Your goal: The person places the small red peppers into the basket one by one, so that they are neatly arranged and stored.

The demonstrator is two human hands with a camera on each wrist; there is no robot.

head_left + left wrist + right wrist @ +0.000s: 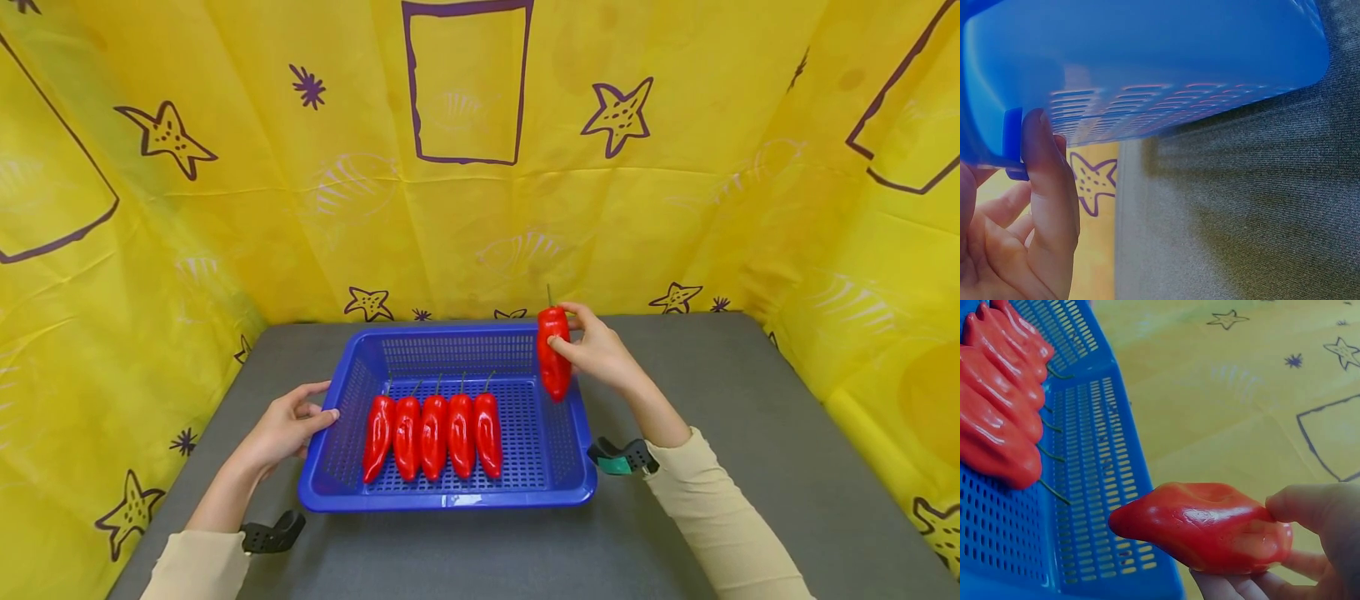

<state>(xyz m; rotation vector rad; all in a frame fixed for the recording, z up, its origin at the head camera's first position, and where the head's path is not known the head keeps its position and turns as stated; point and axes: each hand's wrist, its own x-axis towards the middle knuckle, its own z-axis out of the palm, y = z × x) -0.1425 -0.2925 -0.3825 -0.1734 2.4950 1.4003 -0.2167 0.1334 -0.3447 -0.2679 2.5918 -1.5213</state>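
A blue slotted plastic basket (450, 502) sits in front of me, with several glossy red peppers (434, 437) side by side in a row, their green stems towards the far wall. My left hand (287, 427) grips the basket's left rim between thumb and fingers; the left wrist view shows the fingers (1050, 206) at the basket's outer side. Above the basket's far right corner, my right hand (602, 352) holds another red pepper (553, 379) between thumb and fingers, stem up and tip down. In the right wrist view this pepper (1200, 519) overlaps the basket wall.
A grey tabletop (727, 400) lies under the basket. Yellow cloth (465, 233) with starfish and fish-bone drawings hangs behind and on both sides. Black bands (273, 533) are on both wrists, below beige sleeves.
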